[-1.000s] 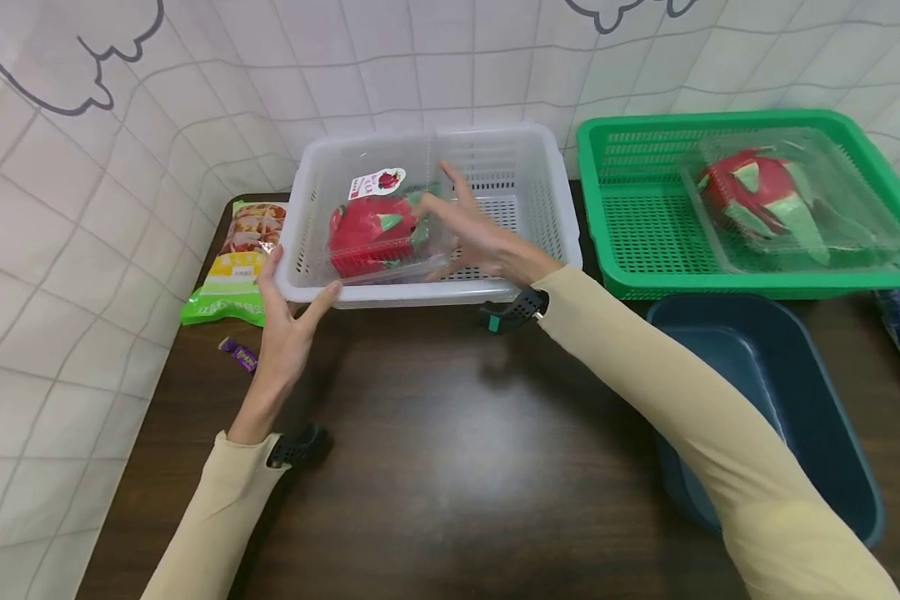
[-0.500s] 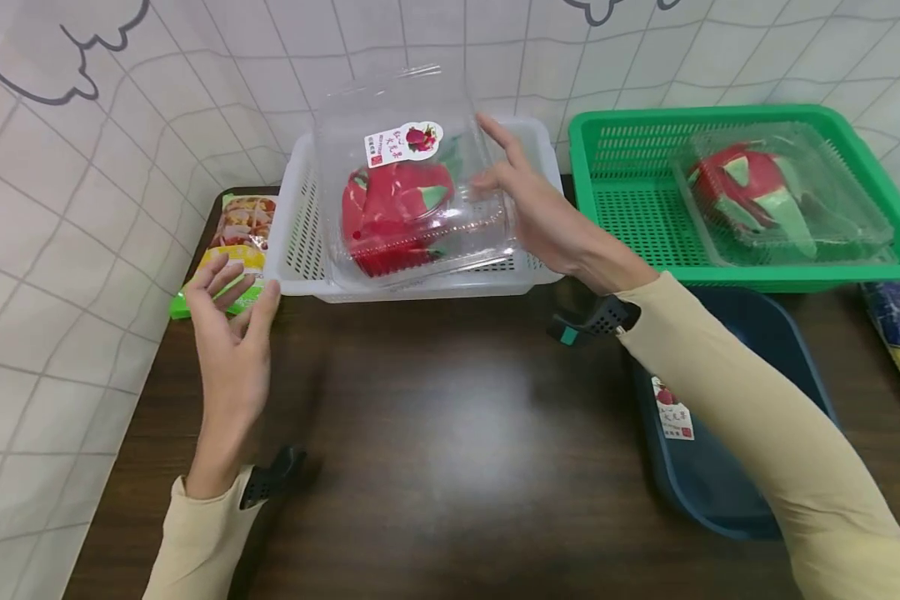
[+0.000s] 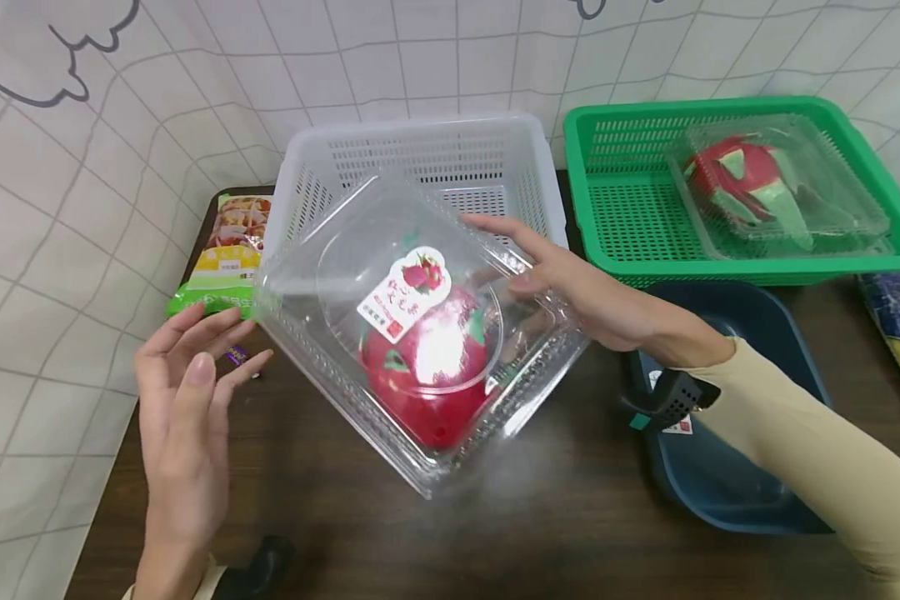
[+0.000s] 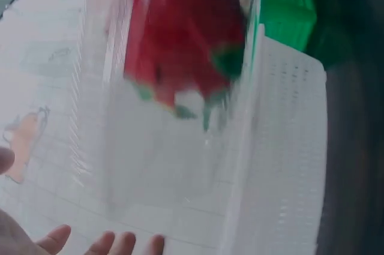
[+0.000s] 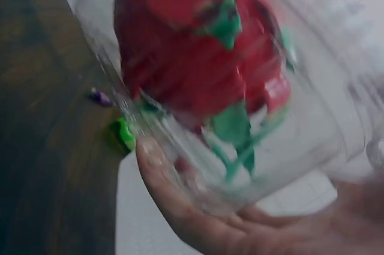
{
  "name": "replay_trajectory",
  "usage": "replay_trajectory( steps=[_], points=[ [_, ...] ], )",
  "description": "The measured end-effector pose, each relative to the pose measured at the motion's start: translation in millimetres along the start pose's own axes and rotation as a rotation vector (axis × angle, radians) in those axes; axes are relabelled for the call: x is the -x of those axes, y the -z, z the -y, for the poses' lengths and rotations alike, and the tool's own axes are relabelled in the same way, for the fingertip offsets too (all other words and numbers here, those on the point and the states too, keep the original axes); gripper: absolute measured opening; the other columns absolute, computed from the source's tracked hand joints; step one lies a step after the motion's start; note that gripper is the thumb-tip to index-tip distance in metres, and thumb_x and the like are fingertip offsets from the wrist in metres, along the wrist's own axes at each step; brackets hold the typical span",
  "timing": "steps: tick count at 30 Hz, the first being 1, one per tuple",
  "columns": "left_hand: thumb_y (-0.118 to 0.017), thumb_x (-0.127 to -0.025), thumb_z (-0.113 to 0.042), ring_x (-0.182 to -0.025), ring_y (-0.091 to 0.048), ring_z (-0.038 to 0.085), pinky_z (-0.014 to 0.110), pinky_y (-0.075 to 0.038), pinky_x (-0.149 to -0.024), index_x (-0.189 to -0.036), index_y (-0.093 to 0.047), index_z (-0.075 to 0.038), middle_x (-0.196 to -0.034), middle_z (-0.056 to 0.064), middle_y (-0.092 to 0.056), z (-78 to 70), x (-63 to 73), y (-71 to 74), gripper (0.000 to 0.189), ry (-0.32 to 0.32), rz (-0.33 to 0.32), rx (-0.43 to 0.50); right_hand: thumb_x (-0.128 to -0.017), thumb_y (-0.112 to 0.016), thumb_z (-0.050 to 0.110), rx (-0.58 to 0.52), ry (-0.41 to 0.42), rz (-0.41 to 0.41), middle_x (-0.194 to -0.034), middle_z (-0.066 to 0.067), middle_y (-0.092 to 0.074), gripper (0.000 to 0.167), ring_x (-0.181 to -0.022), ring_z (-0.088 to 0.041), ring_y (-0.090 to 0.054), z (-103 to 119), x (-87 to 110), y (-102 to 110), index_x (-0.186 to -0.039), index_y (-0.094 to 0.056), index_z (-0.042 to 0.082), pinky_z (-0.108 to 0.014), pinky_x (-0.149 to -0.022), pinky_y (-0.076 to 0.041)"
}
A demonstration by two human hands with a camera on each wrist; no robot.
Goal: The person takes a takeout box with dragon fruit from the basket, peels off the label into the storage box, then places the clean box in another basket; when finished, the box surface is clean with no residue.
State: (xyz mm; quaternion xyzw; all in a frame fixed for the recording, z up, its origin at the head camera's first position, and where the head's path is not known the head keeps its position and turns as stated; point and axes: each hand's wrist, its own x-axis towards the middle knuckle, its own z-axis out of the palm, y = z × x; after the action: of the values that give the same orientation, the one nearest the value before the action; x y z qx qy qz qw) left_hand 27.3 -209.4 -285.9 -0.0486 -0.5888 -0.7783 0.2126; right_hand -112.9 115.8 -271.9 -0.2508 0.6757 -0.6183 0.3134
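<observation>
In the head view a clear plastic clamshell box (image 3: 330, 333) hangs tilted in front of the white basket (image 3: 420, 133). Inside it lies a red dragon fruit (image 3: 427, 408) with green scales, and a white label (image 3: 401, 296) with a fruit picture sits on the lid. My right hand (image 3: 585, 292) grips the box by its right side; the right wrist view has the fingers (image 5: 174, 201) curled around one end. To the left of the box, my left hand (image 3: 187, 433) is raised with loosely spread fingers, apart from it. The left wrist view is blurred.
At right stands a green basket (image 3: 581, 192) with another boxed dragon fruit (image 3: 742, 171). A dark blue bin (image 3: 780, 333) is in front of it, partly behind my right arm. A food bag (image 3: 228, 250) and a small purple wrapper (image 3: 236, 356) lie at left.
My right hand has lifted the boxed dragon fruit out of the white basket, brought it nearer and turned it. My left hand has let go of the basket's rim and drawn back.
</observation>
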Motion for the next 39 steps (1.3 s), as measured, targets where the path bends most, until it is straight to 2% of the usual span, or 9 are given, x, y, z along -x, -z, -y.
replay_trajectory(
  steps=[3, 7, 9, 12, 17, 24, 29, 34, 39],
  points=[
    [-0.048, -0.108, -0.018, -0.136, -0.049, 0.035, 0.037, -0.055, -0.102, -0.155, -0.033, -0.007, -0.148, 0.023, -0.04, 3.8, -0.5, 5.1, 0.05, 0.178, 0.078, -0.009, -0.094, -0.064, 0.037, 0.023, -0.006, 0.068, -0.167, -0.002, -0.02, 0.085, -0.142, -0.035, -0.04, -7, 11.0, 3, -0.166, -0.021, 0.023, -0.058, -0.099, -0.054],
    [-0.037, -0.111, -0.036, -0.14, -0.051, 0.031, 0.046, -0.055, -0.101, -0.164, -0.021, -0.023, -0.155, 0.02, -0.039, 11.7, -2.2, 14.1, 0.057, 0.437, 0.319, -0.028, -0.096, -0.059, 0.028, 0.033, 0.015, 0.211, -0.165, -0.013, -0.028, 0.079, -0.127, -0.042, -0.058, -14, 19.9, 8, -0.165, -0.023, 0.016, -0.054, -0.093, -0.059],
    [-0.033, -0.111, -0.04, -0.14, -0.052, 0.031, 0.051, -0.055, -0.1, -0.166, -0.014, -0.031, -0.158, 0.021, -0.037, 15.1, -2.3, 16.8, 0.059, 0.513, 0.447, -0.039, -0.098, -0.055, 0.023, 0.035, 0.036, 0.286, -0.164, -0.016, -0.03, 0.074, -0.119, -0.042, -0.063, -17, 22.3, 10, -0.165, -0.024, 0.013, -0.053, -0.09, -0.06],
    [-0.039, -0.11, -0.034, -0.138, -0.054, 0.032, 0.056, -0.056, -0.096, -0.166, -0.008, -0.037, -0.159, 0.022, -0.034, 19.8, -0.9, 14.0, 0.064, 0.545, 0.565, -0.048, -0.1, -0.052, 0.019, 0.036, 0.054, 0.369, -0.164, -0.017, -0.031, 0.069, -0.121, -0.041, -0.06, -22, 24.6, 10, -0.164, -0.028, 0.009, -0.055, -0.091, -0.059],
    [-0.047, -0.106, -0.008, -0.133, -0.06, 0.031, 0.059, -0.059, -0.089, -0.167, 0.004, -0.038, -0.159, 0.029, -0.029, 24.0, 6.3, 1.3, 0.085, 0.496, 0.676, -0.044, -0.102, -0.053, 0.022, 0.078, 0.036, 0.412, -0.166, -0.014, -0.031, 0.065, -0.143, -0.037, -0.039, -26, 27.1, 12, -0.162, -0.031, 0.008, -0.055, -0.098, -0.056],
    [-0.052, -0.102, 0.002, -0.126, -0.065, 0.029, 0.053, -0.062, -0.086, -0.168, 0.005, -0.038, -0.158, 0.026, -0.032, 28.9, 20.0, -7.9, 0.095, 0.481, 0.701, -0.119, -0.102, -0.055, 0.022, 0.075, -0.017, 0.465, -0.165, -0.016, -0.033, 0.065, -0.14, -0.039, -0.043, -30, 25.2, 21, -0.161, -0.033, 0.006, -0.055, -0.088, -0.06],
    [-0.047, -0.105, 0.001, -0.127, -0.064, 0.031, 0.057, -0.061, -0.085, -0.168, -0.003, -0.033, -0.155, 0.028, -0.032, 40.6, 21.4, -13.9, 0.084, 0.519, 0.657, -0.021, -0.102, -0.056, 0.024, 0.112, -0.041, 0.457, -0.163, -0.016, -0.036, 0.065, -0.14, -0.039, -0.042, -35, 22.2, 31, -0.16, -0.035, 0.007, -0.054, -0.092, -0.059],
    [-0.043, -0.107, -0.005, -0.126, -0.064, 0.034, 0.063, -0.058, -0.086, -0.167, -0.006, -0.036, -0.158, 0.028, -0.029, 51.2, 21.0, -17.6, 0.077, 0.617, 0.569, 0.052, -0.103, -0.055, 0.029, 0.07, -0.129, 0.35, -0.156, -0.018, -0.043, 0.065, -0.135, -0.041, -0.051, -44, 19.5, 38, -0.161, -0.034, 0.01, -0.054, -0.094, -0.059],
    [-0.045, -0.103, -0.007, -0.128, -0.058, 0.035, 0.064, -0.057, -0.088, -0.166, -0.008, -0.035, -0.157, 0.027, -0.028, 62.1, 20.8, -18.0, 0.078, 0.653, 0.454, 0.012, -0.105, -0.052, 0.033, 0.056, -0.137, 0.157, -0.159, -0.019, -0.037, 0.067, -0.134, -0.042, -0.055, -52, 30.0, 40, -0.163, -0.027, 0.012, -0.057, -0.099, -0.055]
  ],
)
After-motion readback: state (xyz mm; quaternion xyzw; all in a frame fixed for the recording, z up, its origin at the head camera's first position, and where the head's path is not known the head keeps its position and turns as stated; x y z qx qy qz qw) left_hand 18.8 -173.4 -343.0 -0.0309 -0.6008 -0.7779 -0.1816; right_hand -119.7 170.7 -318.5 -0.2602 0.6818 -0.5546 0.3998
